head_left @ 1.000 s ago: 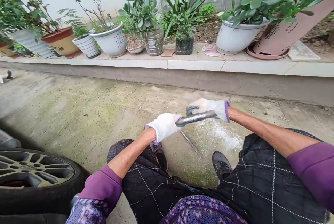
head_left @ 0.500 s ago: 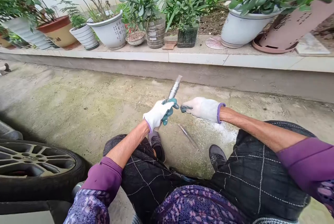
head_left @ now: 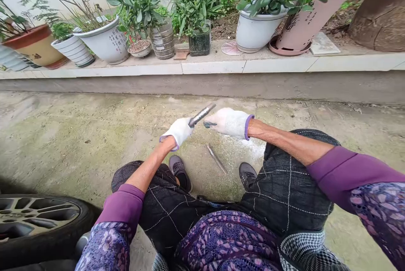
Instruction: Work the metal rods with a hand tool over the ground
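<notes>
Both my hands wear white work gloves with purple cuffs. My left hand [head_left: 177, 131] is closed round the lower end of a silvery scaly rod-like object [head_left: 201, 114] that slants up to the right. My right hand [head_left: 228, 122] hovers just right of it, fingertips pinched together close to its shaft; whether they touch it I cannot tell. On the concrete between my two black shoes lies a thin grey strip [head_left: 216, 159].
A raised kerb [head_left: 221, 67] carries several potted plants, among them a white pot [head_left: 104, 42] and another white pot [head_left: 255, 31]. A car wheel [head_left: 34, 219] sits at the lower left. A pale powdery patch [head_left: 253, 148] marks the ground near my right knee.
My right hand let go of the object's far end. My left hand swung it upright, then tilted it back to the right. The view shifted to the right.
</notes>
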The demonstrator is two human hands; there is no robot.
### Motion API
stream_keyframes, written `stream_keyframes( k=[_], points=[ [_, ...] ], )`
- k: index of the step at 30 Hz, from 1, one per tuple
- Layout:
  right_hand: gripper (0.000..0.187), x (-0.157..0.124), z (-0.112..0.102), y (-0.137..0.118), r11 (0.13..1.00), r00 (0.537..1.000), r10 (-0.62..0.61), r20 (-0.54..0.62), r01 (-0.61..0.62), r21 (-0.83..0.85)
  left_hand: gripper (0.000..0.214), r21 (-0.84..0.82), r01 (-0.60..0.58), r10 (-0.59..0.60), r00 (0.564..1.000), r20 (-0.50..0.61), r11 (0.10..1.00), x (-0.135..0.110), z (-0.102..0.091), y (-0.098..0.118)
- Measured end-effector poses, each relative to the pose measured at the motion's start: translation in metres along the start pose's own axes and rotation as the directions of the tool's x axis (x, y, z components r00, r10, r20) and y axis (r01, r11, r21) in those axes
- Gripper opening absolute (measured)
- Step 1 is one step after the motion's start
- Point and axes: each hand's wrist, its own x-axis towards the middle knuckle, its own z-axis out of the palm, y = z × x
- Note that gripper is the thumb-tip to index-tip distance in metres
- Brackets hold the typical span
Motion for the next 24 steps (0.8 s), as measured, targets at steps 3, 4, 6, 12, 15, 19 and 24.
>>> stream_keyframes(
  k=[3, 4, 6, 12, 15, 19, 24],
  points=[
    [0.032, 0.003, -0.003, -0.001, 0.997, 0.999, 0.017, 0.039, -0.014, -0.078, 0.006, 0.217, 0.003, -0.004, 1.0, 0.007, 0.976, 0.002, 0.003, 0.001],
    [0.032, 0.005, -0.004, -0.001, 0.995, 0.998, 0.024, 0.052, -0.019, -0.098, 0.005, 0.279, -0.003, -0.001, 1.0, 0.018, 0.96, 0.001, 0.004, 0.001],
    [0.031, 0.01, -0.006, 0.002, 0.994, 0.998, 0.029, 0.05, -0.023, -0.106, 0.005, 0.379, -0.03, 0.011, 0.999, 0.052, 0.925, -0.004, 0.005, 0.0],
    [0.029, 0.03, 0.004, 0.023, 0.99, 1.0, -0.001, -0.021, 0.004, 0.14, 0.006, 0.531, -0.145, 0.068, 0.984, 0.162, 0.835, -0.017, 0.002, -0.001],
    [0.029, 0.043, 0.017, 0.029, 0.932, 0.997, -0.059, -0.058, 0.076, 0.355, 0.014, 0.553, -0.166, 0.081, 0.981, 0.175, 0.816, -0.017, -0.006, -0.004],
    [0.027, 0.057, 0.026, 0.027, 0.837, 0.996, -0.082, -0.047, 0.095, 0.539, 0.022, 0.551, -0.163, 0.09, 0.983, 0.159, 0.819, -0.019, -0.018, -0.009],
    [0.029, 0.057, 0.025, 0.014, 0.78, 0.995, 0.071, 0.071, -0.1, 0.618, 0.027, 0.428, -0.156, 0.177, 0.984, -0.008, 0.89, -0.016, -0.03, -0.015]
  ],
)
